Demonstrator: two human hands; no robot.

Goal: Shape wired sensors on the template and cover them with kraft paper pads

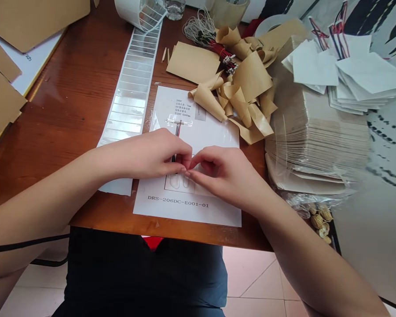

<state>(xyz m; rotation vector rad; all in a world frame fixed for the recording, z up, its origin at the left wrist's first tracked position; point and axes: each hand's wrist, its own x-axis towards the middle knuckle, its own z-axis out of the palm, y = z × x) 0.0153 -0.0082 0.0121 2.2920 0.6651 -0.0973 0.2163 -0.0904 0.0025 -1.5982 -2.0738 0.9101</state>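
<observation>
Above a printed white sheet (185, 209), the fingertips of my two hands meet in a pinch. My left hand (158, 154) is closed, thumb against the bent fingers. Opposite it, my right hand (224, 174) pinches with thumb and index finger. Whatever lies between the fingertips is too small and covered to make out. Short black and red wires (178, 128) lie across the sheet, running under the left hand's fingers. Printed outlines and a line of lettering show below the hands.
A strip of clear labels (128, 101) unrolls on the left. Behind lie a tan paper stack (194, 61), curled tan scraps (251, 79) and bundled wires (222, 53). At right, a bagged stack of cards (323, 132) carries white cards (317, 66). Cardboard (36, 22) sits far left.
</observation>
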